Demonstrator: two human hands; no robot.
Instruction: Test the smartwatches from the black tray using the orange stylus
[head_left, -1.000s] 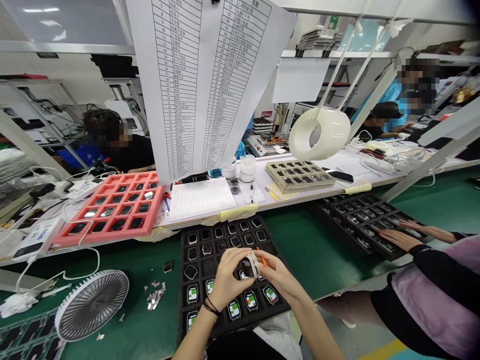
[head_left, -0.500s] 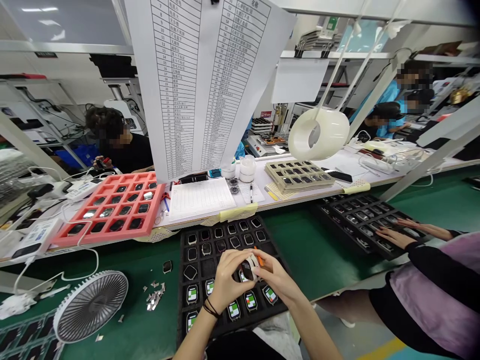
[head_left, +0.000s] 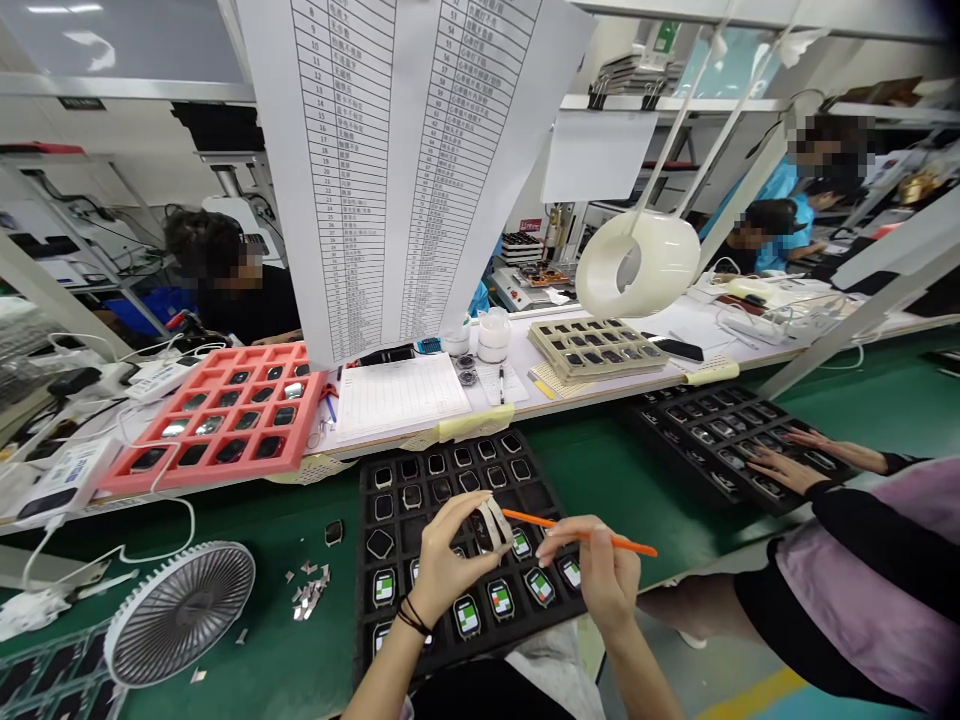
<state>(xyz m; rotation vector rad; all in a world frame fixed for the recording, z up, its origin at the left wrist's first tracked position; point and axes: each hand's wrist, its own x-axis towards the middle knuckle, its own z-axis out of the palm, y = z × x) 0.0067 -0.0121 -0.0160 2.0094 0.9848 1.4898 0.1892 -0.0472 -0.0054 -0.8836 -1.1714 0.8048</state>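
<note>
Pinching a pale watch piece [head_left: 492,526] over the middle of the black tray [head_left: 414,535] with the left hand [head_left: 448,562], right hand [head_left: 604,572] gripping an orange stick [head_left: 529,518], tip by its rim; near-edge screens [head_left: 467,617] lit, far-edge ones [head_left: 464,457] dark, so looks partway; fan [head_left: 180,615] and metal scraps [head_left: 310,594] crowd the counter [head_left: 622,480] off the tray's left edge

Pale-rimmed watch [head_left: 492,526], tilted, held up; slim orange stick [head_left: 529,518] slanting, tip at watch's side.

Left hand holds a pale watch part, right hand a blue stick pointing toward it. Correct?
One error: the stick is orange, not blue, per the head view. The right hand holds it, pointing toward the pale watch part in the left hand.
</note>
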